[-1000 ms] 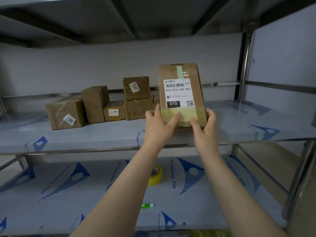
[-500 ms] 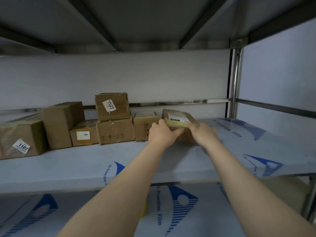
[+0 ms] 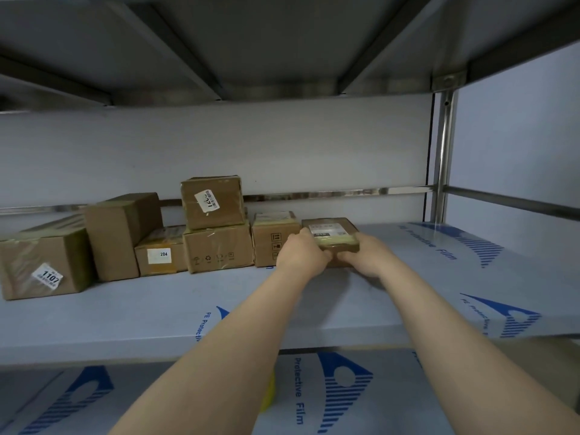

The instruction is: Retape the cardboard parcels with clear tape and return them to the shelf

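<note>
A flat cardboard parcel [image 3: 332, 226] with a white label marked 010 lies face up on the upper shelf [image 3: 175, 306], at the right end of a row of boxes. My left hand [image 3: 303, 254] grips its near left corner. My right hand [image 3: 365, 254] grips its near right edge, fingers curled under the front. Clear tape shines across the parcel's near end. A sliver of the yellow tape roll [image 3: 269, 394] shows on the lower shelf, mostly hidden behind my left forearm.
Several taped cardboard boxes stand along the back: one labelled 1107 [image 3: 44, 265], a tall one [image 3: 120, 237], one marked 204 [image 3: 160, 254], a stacked pair [image 3: 216, 224], and a small one [image 3: 270, 243] touching the parcel. A steel post [image 3: 441, 158] stands at the right.
Both hands carried the parcel from upright in front of me down onto the upper shelf, laying it flat beside the small box. The view tilted upward.
</note>
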